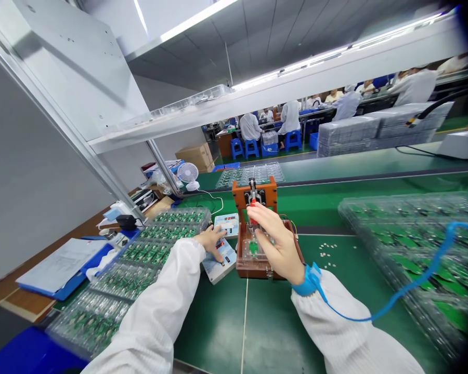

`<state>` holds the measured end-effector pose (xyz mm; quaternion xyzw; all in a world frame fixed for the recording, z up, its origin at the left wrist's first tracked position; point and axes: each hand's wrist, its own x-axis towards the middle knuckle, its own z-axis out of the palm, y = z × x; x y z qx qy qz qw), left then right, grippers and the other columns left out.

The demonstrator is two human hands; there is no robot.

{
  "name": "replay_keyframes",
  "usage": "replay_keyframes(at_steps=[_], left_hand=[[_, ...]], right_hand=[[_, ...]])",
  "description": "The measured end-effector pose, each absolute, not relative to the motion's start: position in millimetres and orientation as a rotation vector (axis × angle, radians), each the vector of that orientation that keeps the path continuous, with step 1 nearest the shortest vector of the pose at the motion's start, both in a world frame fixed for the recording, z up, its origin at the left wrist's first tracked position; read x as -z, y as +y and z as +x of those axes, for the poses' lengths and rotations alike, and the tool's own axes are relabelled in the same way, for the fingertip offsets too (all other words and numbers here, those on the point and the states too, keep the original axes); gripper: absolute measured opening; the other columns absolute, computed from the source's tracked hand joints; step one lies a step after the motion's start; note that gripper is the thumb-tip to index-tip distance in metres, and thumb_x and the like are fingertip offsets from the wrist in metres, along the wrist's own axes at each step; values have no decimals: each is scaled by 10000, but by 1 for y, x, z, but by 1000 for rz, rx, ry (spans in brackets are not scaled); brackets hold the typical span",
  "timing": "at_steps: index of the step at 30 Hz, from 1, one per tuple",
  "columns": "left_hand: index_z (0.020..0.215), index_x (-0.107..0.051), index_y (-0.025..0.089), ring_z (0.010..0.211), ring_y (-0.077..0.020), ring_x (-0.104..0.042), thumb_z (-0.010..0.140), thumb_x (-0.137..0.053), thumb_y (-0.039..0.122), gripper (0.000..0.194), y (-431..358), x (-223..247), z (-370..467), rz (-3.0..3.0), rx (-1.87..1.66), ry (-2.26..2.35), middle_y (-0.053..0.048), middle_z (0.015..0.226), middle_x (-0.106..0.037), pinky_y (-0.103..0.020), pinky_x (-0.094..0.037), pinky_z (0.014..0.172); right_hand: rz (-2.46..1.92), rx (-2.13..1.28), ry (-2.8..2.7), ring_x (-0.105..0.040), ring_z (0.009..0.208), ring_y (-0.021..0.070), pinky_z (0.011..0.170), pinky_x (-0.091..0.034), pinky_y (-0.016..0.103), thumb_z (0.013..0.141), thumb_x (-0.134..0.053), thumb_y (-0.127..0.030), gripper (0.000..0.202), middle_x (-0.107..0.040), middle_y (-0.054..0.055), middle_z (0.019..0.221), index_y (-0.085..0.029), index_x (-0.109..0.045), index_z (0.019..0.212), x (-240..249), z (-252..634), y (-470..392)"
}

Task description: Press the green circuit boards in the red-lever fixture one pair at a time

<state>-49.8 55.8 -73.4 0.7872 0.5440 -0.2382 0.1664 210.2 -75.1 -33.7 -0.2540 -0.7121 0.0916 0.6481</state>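
My left hand (211, 241), fingers spread, rests over a white-and-blue control box (221, 261) with a red digital display. A second similar box (228, 224) lies just behind it. My right hand (278, 244), with a blue wrist strap (306, 281), is at the red handle (252, 204) of a toggle clamp (253, 191). Its fingers and thumb are on either side of the handle, which they partly hide. The clamp sits on an orange-brown test fixture (241, 195). A small green circuit board (253, 248) lies under the clear plate in the fixture's base.
Clear trays of circuit boards (152, 244) line the left side; another large tray (409, 244) lies right. Small white pieces (327, 253) are scattered beside the fixture. A small fan (188, 173) stands behind, under a shelf (171, 118). The strap's blue cord (405, 288) runs right. People sit farther back.
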Motion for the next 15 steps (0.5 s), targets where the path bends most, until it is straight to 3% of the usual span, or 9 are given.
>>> replay_keyframes(at_steps=[15], left_hand=[[1651, -142, 291, 1560, -484, 48, 476, -900, 661, 1447, 59, 80, -47, 2259, 760, 1532, -118, 1725, 27, -693, -155, 1228]], right_hand=[[-564, -197, -1618, -504, 1444, 247, 1179, -477, 524, 1001, -486, -63, 597, -624, -2, 1466, -405, -519, 1489, 34, 210, -75]])
